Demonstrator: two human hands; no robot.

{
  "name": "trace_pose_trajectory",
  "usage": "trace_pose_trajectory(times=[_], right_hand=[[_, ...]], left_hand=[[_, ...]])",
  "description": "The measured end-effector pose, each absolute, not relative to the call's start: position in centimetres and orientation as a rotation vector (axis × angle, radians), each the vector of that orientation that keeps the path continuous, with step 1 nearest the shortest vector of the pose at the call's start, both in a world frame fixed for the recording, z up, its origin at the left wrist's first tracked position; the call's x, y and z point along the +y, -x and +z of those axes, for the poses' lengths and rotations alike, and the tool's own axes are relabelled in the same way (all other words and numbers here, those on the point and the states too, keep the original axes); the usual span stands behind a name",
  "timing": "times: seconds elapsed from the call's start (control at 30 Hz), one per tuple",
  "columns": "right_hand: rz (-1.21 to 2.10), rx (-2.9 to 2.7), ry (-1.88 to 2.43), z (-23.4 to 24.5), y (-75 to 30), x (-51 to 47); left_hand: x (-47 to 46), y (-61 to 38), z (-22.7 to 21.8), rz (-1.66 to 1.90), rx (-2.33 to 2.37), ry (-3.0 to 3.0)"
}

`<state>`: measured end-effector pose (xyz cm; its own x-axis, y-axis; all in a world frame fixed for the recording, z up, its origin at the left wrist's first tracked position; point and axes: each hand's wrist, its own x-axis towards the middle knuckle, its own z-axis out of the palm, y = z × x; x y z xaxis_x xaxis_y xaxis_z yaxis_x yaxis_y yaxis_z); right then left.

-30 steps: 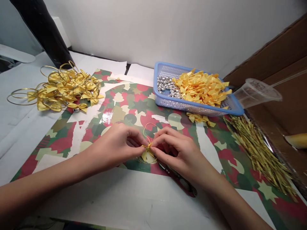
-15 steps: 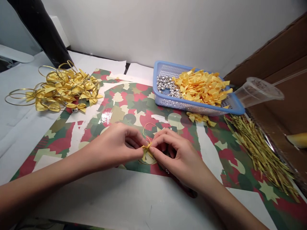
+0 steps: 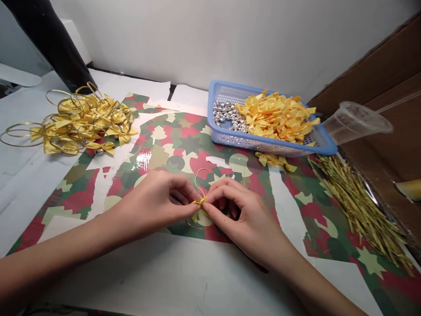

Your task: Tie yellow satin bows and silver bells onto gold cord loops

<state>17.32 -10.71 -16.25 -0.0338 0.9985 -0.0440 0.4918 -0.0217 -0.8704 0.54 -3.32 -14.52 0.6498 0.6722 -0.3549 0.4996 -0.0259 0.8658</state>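
A small yellow ribbon bow (image 3: 199,203) is pinched between both hands, just above the patterned paper. My left hand (image 3: 164,195) grips its left side with thumb and forefinger. Opposite, my right hand (image 3: 237,204) has thumb and fingers closed on the bow's right side. From the bow a thin gold cord (image 3: 197,175) loops up and away, and more of it curves beneath. A small silvery bell seems to sit at the bow's knot, mostly covered by fingertips. Something dark and reddish shows partly under my right hand; its kind is hidden.
At the left lies a heap of finished-looking yellow bows on gold loops (image 3: 79,123). A blue basket (image 3: 263,147) holds silver bells (image 3: 226,115) and yellow bows (image 3: 276,116). Gold cords (image 3: 362,210) lie on the right, near a clear plastic cup (image 3: 355,123). A black post (image 3: 59,44) rises back left.
Both hands keep their pinch on the bow, which has turned flatter between the fingertips. The cord loop has shifted slightly. The whole view has moved a little.
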Motion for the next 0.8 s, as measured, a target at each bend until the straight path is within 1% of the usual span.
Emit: trace_pose_trajectory(times=[0.37, 0.43, 0.53, 0.63, 0.8], right_hand=[[0.998, -1.656, 1.568, -15.9, -17.7, -10.7], [0.925, -1.682, 1.535, -16.0, -18.3, -10.5], [0.766, -1.863, 1.353, -16.3, -19.0, -10.3], [0.795, -2.062, 1.251, -16.5, -19.1, -10.0], [0.754, -2.033, 1.268, -16.5, -19.6, -9.4]], left_hand=[[-3.6, -0.5, -15.1, 0.25, 0.985, -1.679], [-3.5, -0.6, -14.8, 0.23, 1.003, -1.659], [-3.2, -0.6, -14.3, 0.148, 1.038, -1.586], [-3.0, -0.4, -14.3, 0.094, 1.019, -1.551], [-2.7, 0.1, -14.5, 0.083, 0.926, -1.545]])
